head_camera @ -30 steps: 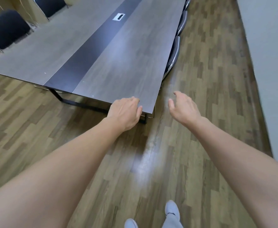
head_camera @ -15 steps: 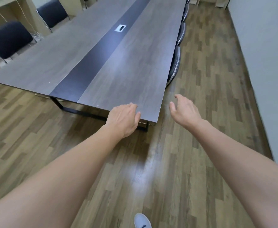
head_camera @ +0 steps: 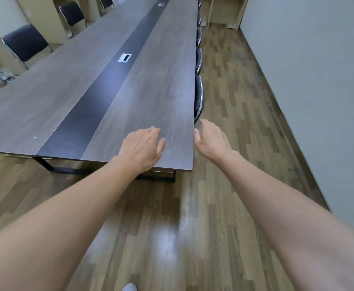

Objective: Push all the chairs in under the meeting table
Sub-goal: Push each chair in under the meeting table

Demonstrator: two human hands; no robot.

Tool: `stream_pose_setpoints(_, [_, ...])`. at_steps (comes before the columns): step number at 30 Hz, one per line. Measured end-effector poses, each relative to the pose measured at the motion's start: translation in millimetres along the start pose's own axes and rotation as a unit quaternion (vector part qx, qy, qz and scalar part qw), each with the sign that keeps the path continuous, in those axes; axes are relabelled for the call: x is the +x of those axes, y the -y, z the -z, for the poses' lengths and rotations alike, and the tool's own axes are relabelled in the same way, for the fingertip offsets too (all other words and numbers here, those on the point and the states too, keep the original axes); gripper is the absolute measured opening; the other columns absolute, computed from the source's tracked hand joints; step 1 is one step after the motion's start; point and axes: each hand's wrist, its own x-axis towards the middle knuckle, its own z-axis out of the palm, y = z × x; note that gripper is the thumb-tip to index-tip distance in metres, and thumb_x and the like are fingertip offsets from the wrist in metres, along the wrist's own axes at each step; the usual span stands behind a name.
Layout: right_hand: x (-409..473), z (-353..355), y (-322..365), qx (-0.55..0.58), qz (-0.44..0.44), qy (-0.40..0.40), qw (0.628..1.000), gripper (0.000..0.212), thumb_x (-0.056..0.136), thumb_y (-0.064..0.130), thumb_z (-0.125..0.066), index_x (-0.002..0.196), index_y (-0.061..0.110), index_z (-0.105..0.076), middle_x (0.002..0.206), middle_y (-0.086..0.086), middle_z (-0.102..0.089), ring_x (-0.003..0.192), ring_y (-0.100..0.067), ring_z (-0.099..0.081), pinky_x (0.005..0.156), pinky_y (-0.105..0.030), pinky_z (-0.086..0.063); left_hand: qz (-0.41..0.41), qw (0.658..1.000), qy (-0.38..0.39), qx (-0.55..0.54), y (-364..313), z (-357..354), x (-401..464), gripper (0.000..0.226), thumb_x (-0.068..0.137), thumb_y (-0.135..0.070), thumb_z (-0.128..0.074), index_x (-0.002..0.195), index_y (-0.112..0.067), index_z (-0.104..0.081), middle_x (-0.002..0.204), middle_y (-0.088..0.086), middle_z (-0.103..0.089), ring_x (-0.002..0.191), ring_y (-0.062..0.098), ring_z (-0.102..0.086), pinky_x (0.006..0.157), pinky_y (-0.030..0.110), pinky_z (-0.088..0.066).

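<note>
The long grey meeting table [head_camera: 146, 97] with a dark centre strip runs away from me. Along its right edge several dark chairs sit tucked in, the nearest chair [head_camera: 199, 97] showing only its chrome-rimmed back. On the left side, dark blue chairs stand pulled out from the table, one [head_camera: 26, 42] near the wall and another [head_camera: 72, 14] farther back. My left hand [head_camera: 141, 147] hovers over the table's near right corner, fingers loosely curled, holding nothing. My right hand [head_camera: 211, 138] is beside the table's right edge, just short of the nearest chair, fingers apart and empty.
A grey wall [head_camera: 308, 80] runs close along the right, leaving a narrow wooden-floor aisle [head_camera: 234, 101]. Light wooden cabinets [head_camera: 222, 11] stand at the far end. Cables and a power strip [head_camera: 4, 75] lie on the floor at the left.
I have stepped forward and the view has lifted. Both hands moved ahead: the left from the table's end edge to above its top, the right toward the nearest right-side chair.
</note>
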Motion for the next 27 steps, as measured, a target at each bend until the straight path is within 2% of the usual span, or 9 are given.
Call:
stream_pose_setpoints(6, [-23.5,-12.9,37.4,0.016,-0.041,-0.050,0.998,0.037,0.102,0.025,-0.038,0.131,0.005,-0.049,0.131,-0.014,-0.056,0.121,-0.031,-0.052,0.092,-0.039,-0.041,-0.064,0.998,-0.001,-0.013,44.0,11.5,-4.8,0.044,0.106,-0.038,-0.034,0.135,-0.009,-0.051,0.135,0.011,-0.058,0.114,0.032,-0.060,0.093,0.044,-0.047])
stream_pose_setpoints(16, [-65.9,-35.0,93.4,-0.006,-0.083,-0.089,0.993,0.039,0.102,0.028,-0.038,0.135,0.008,-0.047,0.135,-0.011,-0.055,0.124,-0.029,-0.050,0.094,-0.039,-0.040,-0.126,0.992,0.005,-0.009,94.4,15.6,-27.1,0.044,0.106,-0.039,-0.033,0.133,-0.009,-0.051,0.140,0.012,-0.055,0.118,0.032,-0.059,0.095,0.044,-0.047])
stream_pose_setpoints(23, [-98.4,-44.6,107.5,-0.015,-0.094,-0.098,0.991,0.039,0.102,0.029,-0.038,0.134,0.009,-0.048,0.132,-0.010,-0.056,0.120,-0.028,-0.053,0.092,-0.040,-0.042,-0.149,0.988,-0.019,-0.023,104.4,20.2,-44.6,0.045,0.106,-0.040,-0.034,0.134,-0.010,-0.052,0.133,0.011,-0.059,0.110,0.030,-0.062,0.091,0.043,-0.048])
stream_pose_setpoints(27, [-112.8,-45.4,115.3,-0.025,-0.094,-0.093,0.991,0.040,0.102,0.030,-0.037,0.135,0.010,-0.048,0.135,-0.009,-0.055,0.122,-0.027,-0.052,0.092,-0.040,-0.043,-0.147,0.989,-0.018,-0.012,112.2,21.3,-57.4,0.046,0.106,-0.041,-0.031,0.134,-0.012,-0.053,0.134,0.008,-0.059,0.113,0.027,-0.061,0.092,0.040,-0.047])
